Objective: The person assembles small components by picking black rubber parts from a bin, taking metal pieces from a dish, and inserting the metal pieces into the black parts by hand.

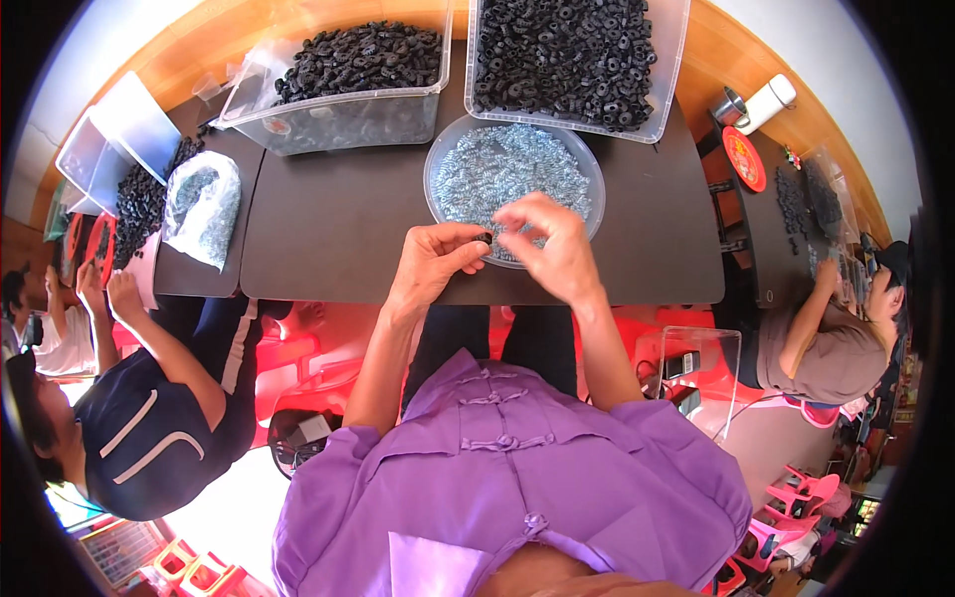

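Observation:
My left hand (440, 261) is closed over the near edge of the table, with a small black ring-like part (484, 239) pinched between thumb and fingertips. Just to its right, my right hand (557, 254) hovers over the near rim of a round clear basin (432, 189). Motion smears its fingers, so whether they hold anything cannot be made out. Small shiny pale blue pieces (512, 164) fill the basin; they look coiled, but are too small to tell for sure.
Behind the basin, a clear bin (652, 129) holds many black parts (562, 60). Another clear bin (343, 127) of black parts stands left of it, on the dark table (338, 219). A plastic bag (204, 214) lies farther left. People sit at both sides (149, 408).

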Demonstrator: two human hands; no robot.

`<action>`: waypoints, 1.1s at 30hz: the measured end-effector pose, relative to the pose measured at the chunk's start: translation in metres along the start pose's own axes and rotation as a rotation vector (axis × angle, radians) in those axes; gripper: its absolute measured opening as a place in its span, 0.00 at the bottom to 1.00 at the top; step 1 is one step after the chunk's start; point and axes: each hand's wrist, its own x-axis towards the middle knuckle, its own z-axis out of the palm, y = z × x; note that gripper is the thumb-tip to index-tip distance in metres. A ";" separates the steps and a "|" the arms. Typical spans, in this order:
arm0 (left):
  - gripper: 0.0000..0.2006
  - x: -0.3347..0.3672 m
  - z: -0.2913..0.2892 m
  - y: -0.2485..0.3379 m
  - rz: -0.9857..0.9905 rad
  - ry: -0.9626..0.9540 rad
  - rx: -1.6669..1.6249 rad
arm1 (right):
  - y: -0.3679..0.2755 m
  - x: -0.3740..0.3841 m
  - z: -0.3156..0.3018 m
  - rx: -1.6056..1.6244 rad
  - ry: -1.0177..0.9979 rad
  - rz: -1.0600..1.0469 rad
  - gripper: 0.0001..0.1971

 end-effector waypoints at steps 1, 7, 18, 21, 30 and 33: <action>0.09 0.000 -0.001 0.001 -0.017 0.010 0.010 | 0.009 0.009 -0.006 -0.076 0.082 -0.011 0.09; 0.08 -0.002 0.000 -0.003 0.047 0.046 0.025 | 0.068 0.057 -0.023 -0.507 0.146 0.105 0.04; 0.08 -0.006 -0.005 0.007 0.112 0.071 0.036 | 0.087 0.072 -0.019 -0.696 0.028 0.107 0.03; 0.08 -0.005 -0.003 0.009 0.100 0.082 0.022 | 0.083 0.071 -0.017 -0.707 0.016 0.082 0.04; 0.08 -0.009 0.002 0.010 0.093 0.086 0.036 | 0.097 0.073 -0.026 -0.500 0.091 0.082 0.03; 0.08 -0.007 0.002 0.012 0.089 0.089 0.054 | 0.085 0.071 -0.033 0.055 0.001 0.276 0.03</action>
